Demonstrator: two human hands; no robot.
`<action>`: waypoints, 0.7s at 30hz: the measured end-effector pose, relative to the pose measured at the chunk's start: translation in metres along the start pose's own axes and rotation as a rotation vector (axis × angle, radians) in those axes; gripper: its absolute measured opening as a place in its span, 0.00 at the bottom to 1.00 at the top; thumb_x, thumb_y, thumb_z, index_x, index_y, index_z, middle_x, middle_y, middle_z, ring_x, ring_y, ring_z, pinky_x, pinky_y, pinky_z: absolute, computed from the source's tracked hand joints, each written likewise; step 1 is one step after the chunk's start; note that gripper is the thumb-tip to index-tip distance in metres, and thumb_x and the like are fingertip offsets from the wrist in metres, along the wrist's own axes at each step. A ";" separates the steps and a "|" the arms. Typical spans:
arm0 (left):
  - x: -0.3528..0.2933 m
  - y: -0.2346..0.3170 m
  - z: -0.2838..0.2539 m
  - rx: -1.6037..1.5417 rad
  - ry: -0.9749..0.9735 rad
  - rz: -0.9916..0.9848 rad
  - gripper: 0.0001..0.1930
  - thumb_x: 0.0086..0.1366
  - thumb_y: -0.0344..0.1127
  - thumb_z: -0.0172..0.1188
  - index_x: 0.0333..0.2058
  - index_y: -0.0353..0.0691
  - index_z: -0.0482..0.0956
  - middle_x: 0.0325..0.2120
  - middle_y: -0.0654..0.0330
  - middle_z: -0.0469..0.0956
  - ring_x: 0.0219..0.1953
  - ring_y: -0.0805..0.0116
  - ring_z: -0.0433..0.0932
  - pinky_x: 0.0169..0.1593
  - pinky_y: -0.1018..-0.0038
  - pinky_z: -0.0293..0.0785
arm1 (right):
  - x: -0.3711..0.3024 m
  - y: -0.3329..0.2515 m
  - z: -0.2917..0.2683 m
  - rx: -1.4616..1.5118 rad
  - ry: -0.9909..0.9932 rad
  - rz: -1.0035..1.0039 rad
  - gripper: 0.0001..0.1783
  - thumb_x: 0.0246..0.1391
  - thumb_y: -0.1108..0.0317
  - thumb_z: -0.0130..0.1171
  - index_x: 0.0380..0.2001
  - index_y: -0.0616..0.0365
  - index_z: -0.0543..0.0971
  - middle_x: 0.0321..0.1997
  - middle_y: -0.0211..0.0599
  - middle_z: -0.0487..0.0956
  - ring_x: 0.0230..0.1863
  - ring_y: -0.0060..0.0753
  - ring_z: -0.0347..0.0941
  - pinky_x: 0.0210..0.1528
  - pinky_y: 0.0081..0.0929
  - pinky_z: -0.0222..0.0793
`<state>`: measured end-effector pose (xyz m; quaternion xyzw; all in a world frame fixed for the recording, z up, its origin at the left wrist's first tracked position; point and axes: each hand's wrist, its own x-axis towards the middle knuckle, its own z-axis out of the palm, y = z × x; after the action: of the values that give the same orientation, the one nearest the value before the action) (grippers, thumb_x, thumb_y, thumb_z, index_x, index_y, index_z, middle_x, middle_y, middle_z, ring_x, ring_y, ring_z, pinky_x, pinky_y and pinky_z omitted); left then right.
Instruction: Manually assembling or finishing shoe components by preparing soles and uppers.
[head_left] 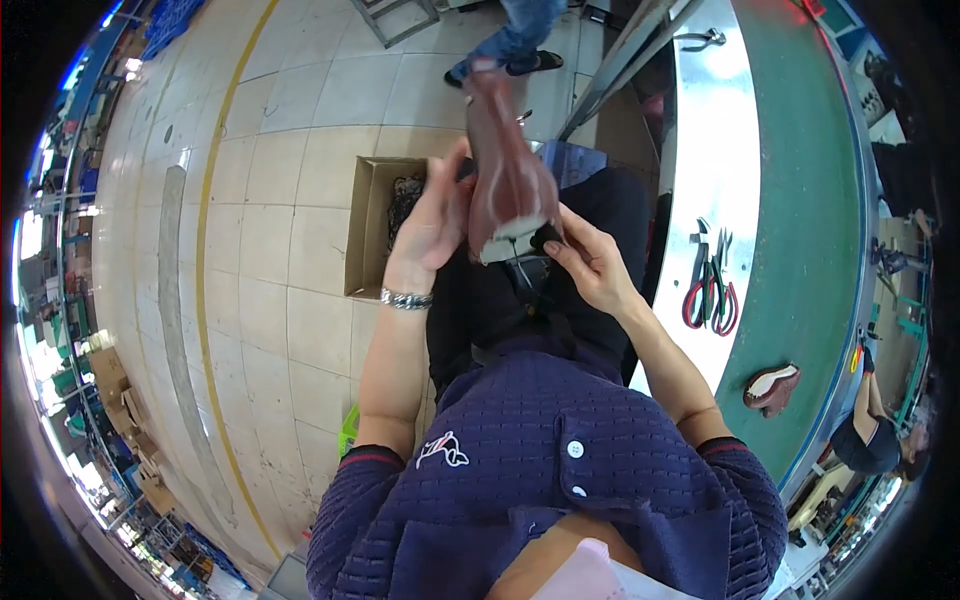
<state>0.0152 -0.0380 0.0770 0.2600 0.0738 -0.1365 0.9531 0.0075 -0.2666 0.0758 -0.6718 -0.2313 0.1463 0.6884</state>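
A glossy maroon leather shoe (508, 165) is held over my lap, its whitish open edge towards me. My left hand (432, 225) is at its left side, blurred, with the fingers stretched upward; how firmly it touches the leather is unclear. At the shoe's near right edge, my right hand (592, 262) has thumb and fingers closed on a small black-handled tool (546, 238). A thin dark strand hangs by the whitish edge; where it leads is hard to make out.
An open cardboard box (370, 225) with dark contents stands left of my legs. On the workbench (790, 220) at right lie red-handled pliers (698, 295), pincers (703, 40) and another maroon shoe (772, 388). A person's legs (520, 35) are ahead; another person is far right.
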 end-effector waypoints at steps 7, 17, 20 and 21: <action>-0.005 -0.015 0.002 0.445 0.152 0.162 0.37 0.44 0.37 0.77 0.51 0.35 0.66 0.45 0.58 0.75 0.47 0.70 0.75 0.52 0.71 0.72 | 0.029 -0.053 -0.035 0.297 -0.404 0.371 0.39 0.60 0.56 0.54 0.68 0.62 0.53 0.62 0.41 0.66 0.62 0.31 0.61 0.65 0.29 0.54; -0.003 -0.047 0.014 0.777 0.163 0.275 0.39 0.39 0.37 0.80 0.49 0.34 0.67 0.43 0.56 0.76 0.45 0.69 0.76 0.51 0.73 0.72 | 0.031 -0.077 -0.037 -0.279 -0.422 0.495 0.24 0.60 0.65 0.54 0.54 0.68 0.66 0.38 0.50 0.79 0.38 0.39 0.78 0.45 0.32 0.72; 0.001 -0.049 0.009 0.787 0.141 0.286 0.38 0.39 0.37 0.80 0.48 0.33 0.68 0.41 0.57 0.77 0.44 0.70 0.77 0.51 0.73 0.73 | 0.029 -0.083 -0.030 -0.351 -0.348 0.487 0.23 0.60 0.65 0.53 0.53 0.69 0.66 0.35 0.51 0.80 0.35 0.43 0.79 0.43 0.33 0.73; 0.002 -0.049 0.008 0.794 0.134 0.295 0.37 0.39 0.37 0.80 0.47 0.33 0.68 0.41 0.57 0.78 0.44 0.70 0.77 0.51 0.73 0.73 | 0.027 -0.082 -0.028 -0.349 -0.340 0.491 0.23 0.60 0.65 0.53 0.53 0.69 0.66 0.35 0.51 0.80 0.35 0.43 0.79 0.43 0.33 0.73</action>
<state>0.0032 -0.0829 0.0598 0.6226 0.0394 0.0007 0.7815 0.0356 -0.2812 0.1606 -0.7810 -0.1956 0.3758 0.4588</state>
